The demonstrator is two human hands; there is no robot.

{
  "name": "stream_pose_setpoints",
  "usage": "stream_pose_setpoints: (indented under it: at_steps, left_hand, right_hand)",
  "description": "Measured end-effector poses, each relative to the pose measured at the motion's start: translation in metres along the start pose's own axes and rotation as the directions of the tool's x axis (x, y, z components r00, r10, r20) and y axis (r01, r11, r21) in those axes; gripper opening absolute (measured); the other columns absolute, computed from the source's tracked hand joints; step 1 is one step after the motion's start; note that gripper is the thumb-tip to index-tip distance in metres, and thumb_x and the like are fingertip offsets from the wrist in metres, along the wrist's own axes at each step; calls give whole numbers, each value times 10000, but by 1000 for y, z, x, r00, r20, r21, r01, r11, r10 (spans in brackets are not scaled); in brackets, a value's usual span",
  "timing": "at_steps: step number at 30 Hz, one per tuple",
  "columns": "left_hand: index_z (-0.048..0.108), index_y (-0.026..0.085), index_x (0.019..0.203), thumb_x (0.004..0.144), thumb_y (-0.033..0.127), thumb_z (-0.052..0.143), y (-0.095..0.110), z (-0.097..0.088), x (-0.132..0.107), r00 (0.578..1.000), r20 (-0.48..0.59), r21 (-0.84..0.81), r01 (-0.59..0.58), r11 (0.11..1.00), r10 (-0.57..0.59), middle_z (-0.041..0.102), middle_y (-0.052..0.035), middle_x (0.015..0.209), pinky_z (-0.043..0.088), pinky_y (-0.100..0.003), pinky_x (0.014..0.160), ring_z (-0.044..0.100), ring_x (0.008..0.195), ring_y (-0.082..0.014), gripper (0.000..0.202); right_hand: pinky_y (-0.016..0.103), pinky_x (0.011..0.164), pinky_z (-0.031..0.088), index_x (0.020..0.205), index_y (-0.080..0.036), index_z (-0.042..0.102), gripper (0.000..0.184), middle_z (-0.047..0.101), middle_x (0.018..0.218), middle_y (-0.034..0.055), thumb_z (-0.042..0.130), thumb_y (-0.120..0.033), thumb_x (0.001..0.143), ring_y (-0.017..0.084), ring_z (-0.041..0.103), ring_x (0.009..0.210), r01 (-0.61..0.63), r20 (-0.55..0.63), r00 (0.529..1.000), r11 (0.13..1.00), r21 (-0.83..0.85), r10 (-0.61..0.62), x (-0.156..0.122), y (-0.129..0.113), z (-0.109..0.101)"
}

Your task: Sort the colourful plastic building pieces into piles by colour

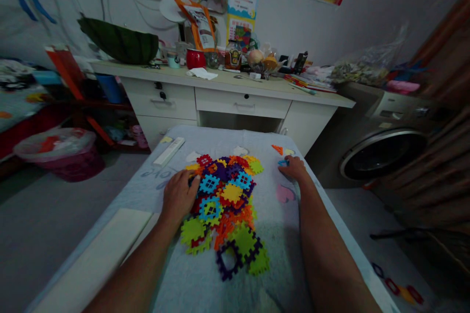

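Block pile (232, 192) on table (281, 220)

Remote (169, 151) behind-left of pile. Left hand (180, 194) at pile's left edge, fingers loosely bent, can't tell if gripping. Orange triangle (278, 149) right of pile; blue piece (282, 162) likewise, pinched in right hand's (293, 168) fingertips.

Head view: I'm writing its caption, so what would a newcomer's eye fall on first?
Likely the heap of bright notched pieces in the middle of the pale-blue table, with the left hand at its left edge. Next, probably the large green watermelon-like object at the left end of the white desk behind.
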State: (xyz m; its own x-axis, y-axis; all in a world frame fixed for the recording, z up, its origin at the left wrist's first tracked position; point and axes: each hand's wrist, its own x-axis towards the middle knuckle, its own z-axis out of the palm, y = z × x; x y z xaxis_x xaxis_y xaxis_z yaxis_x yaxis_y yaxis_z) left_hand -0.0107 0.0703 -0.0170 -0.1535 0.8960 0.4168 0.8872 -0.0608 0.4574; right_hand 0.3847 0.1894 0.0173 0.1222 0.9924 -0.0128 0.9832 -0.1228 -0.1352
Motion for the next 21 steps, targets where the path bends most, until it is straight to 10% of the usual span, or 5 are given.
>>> stream_pose_setpoints:
  at_steps: [10, 17, 21]
  left_hand:
    - [631, 169, 1059, 943, 439, 374, 3, -3, -1, 1000, -13, -14, 14, 1000, -14, 669, -105, 1084, 448, -412, 950, 598, 1048, -268, 390]
    - [628, 171, 1067, 942, 448, 368, 4, -4, -1, 1000, -12, -23, 28, 999, -28, 666, -111, 1093, 443, -421, 949, 592, 1050, -275, 400]
    - [631, 185, 1062, 944, 455, 366, 5, -4, -1, 999, -11, -29, 45, 999, -45, 667, -104, 1097, 440, -408, 954, 592, 1054, -266, 396]
  right_hand:
    - [358, 858, 479, 1188, -183, 604, 634, 606, 1165, 146, 737, -561, 697, 279, 593, 1080, -4, 127, 992, 1000, 4, 3, -6, -3, -23]
    - [279, 830, 485, 1201, -189, 585, 490, 631, 1130, 97, 720, -415, 789, 178, 624, 951, 354, 103, 919, 911, 213, -381, -19, -57, -29]
    - [306, 891, 456, 1267, -180, 550, 564, 604, 1185, 131, 707, -441, 792, 224, 602, 1040, 362, 104, 921, 924, 123, -375, -32, -89, -14]
